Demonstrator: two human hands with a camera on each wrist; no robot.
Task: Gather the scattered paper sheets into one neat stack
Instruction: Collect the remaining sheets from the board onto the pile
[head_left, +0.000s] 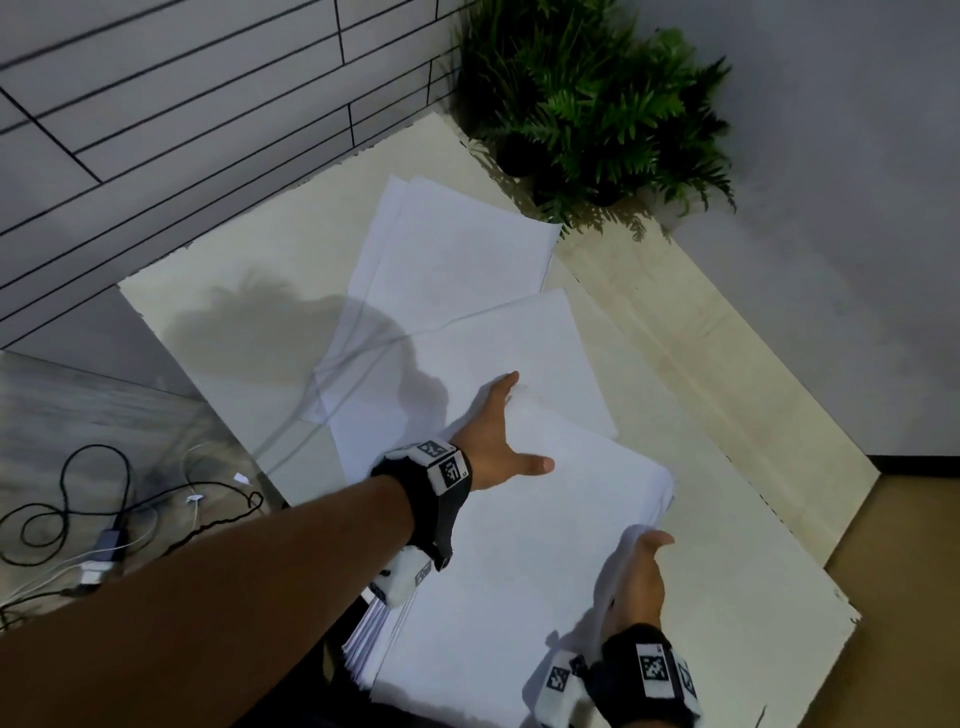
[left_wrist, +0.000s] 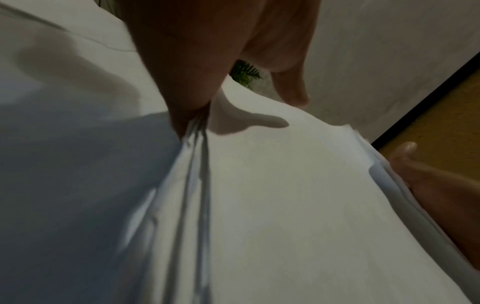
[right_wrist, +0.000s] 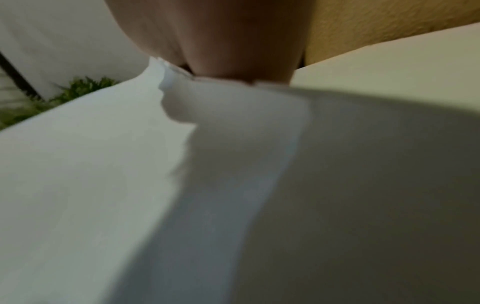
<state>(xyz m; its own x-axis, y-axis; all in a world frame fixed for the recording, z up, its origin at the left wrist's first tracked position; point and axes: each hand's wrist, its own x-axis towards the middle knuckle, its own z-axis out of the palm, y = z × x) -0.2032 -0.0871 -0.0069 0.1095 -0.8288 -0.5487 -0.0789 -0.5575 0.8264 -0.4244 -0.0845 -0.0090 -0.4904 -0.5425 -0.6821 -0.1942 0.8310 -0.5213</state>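
Note:
A thick stack of white paper sheets (head_left: 519, 561) lies lifted between my two hands at the near side of the cream table (head_left: 727, 415). My left hand (head_left: 524, 423) is at its far left corner, with straight fingers slid under the stack (left_wrist: 285, 205) and the thumb (left_wrist: 293, 90) spread just over the top sheet. My right hand (head_left: 639, 571) holds the right edge, which curls up against the palm (right_wrist: 221, 41). Its fingers are hidden beneath. Loose sheets (head_left: 493, 353) lie beyond, overlapping more sheets (head_left: 457, 249) farther back.
A green fern plant (head_left: 597, 104) stands at the table's far corner against the wall. Cables and chargers (head_left: 104, 519) lie on the floor to the left. The stack's near end (head_left: 363, 649) hangs past the table edge. Bare tabletop (head_left: 234, 322) shows left of the sheets.

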